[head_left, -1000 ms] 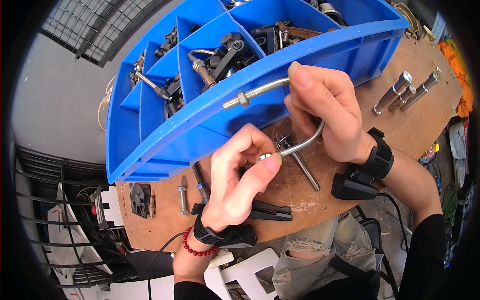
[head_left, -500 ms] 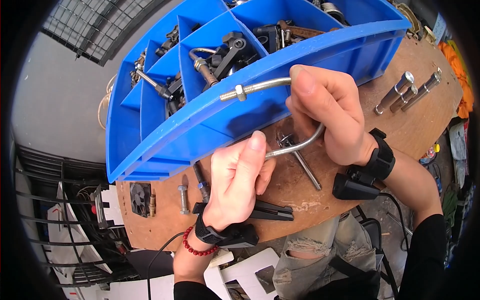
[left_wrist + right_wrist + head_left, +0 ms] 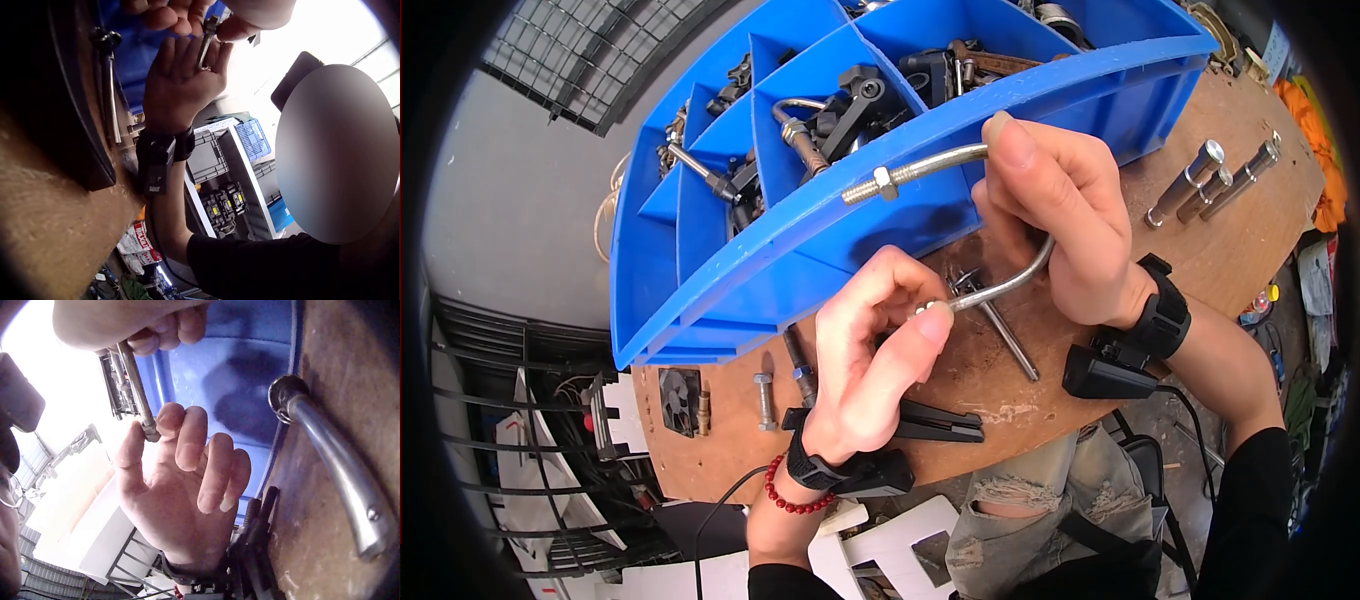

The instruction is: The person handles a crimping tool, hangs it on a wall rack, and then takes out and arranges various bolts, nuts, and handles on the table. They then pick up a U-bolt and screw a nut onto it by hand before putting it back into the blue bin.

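My right hand (image 3: 1065, 215) grips the bend of a steel U-bolt (image 3: 1002, 290), whose two legs point left in the head view. A hex nut (image 3: 886, 183) sits on the threads of the upper leg. At the end of the lower leg, my left hand (image 3: 865, 355) pinches a second nut (image 3: 151, 434) between thumb and index finger, seen best in the right wrist view. Its other fingers are loosely curled. Below the U-bolt, a metal rod with a ringed head (image 3: 1012, 342) lies on the wooden table (image 3: 1020, 412).
Behind the hands stands a blue divided bin (image 3: 730, 300) with metal parts in its compartments. Several cylindrical pins (image 3: 1190, 185) stand at the right. Left of the left hand are a bolt (image 3: 766, 402) and a black square part (image 3: 680, 400); a black clamp-like tool (image 3: 940, 421) lies near the front edge.
The left thumb and index finger lifted and rolled over the lower leg's end half a second ago, then came back to a pinch. The right hand keeps its hold, with the U-bolt barely shifting.
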Demonstrator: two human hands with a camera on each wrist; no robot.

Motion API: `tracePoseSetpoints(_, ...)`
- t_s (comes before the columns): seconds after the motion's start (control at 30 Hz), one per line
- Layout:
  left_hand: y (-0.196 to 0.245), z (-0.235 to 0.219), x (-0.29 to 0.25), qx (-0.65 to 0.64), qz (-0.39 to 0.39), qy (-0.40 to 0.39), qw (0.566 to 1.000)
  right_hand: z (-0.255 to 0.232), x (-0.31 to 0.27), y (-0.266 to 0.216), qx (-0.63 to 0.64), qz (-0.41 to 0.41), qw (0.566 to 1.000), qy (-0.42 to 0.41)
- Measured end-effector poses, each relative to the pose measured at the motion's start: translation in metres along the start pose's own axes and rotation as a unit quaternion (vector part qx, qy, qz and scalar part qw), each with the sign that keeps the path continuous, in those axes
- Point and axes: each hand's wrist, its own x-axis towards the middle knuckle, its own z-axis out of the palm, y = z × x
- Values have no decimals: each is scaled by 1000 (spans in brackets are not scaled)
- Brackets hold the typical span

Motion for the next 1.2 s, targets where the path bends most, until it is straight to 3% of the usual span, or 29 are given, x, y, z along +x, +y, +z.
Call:
tracePoseSetpoints(0.1, 5, 3, -1, 9, -26, 6, 1000, 0, 1, 1, -2, 0, 1000, 5)
tracePoseSetpoints(0.3, 5, 8, 0, 103, -7, 0, 995, -1, 1, 3, -10, -4, 1000, 18)
tracePoseSetpoints(0.5, 7, 10, 0, 119, 2, -12, 993, -1, 2, 3, -23, -9, 1000, 16)
tracePoseSetpoints(0.73, 11, 11, 3, 16, -135, 17, 991, 2, -1, -1, -40, 4, 999, -1)
tracePoseSetpoints(0.8, 15, 11, 6, -11, -196, 12, 981, 0, -1, 3, -82, -43, 996, -16)
tracePoseSetpoints(0.9, 10, 9, 7, -5, -197, -16, 980, -2, -1, 6, -105, -76, 991, -26)
tracePoseSetpoints(1.0, 4, 9, 4, 32, -140, -25, 989, 1, -2, -1, -62, -29, 998, -6)
tracePoseSetpoints(1.07, 4, 9, 4, 9, -147, -10, 989, 2, -1, -3, -44, -12, 999, 4)
tracePoseSetpoints(1.2, 6, 7, 4, 18, -122, -9, 992, 1, 0, -1, -47, -30, 998, 1)
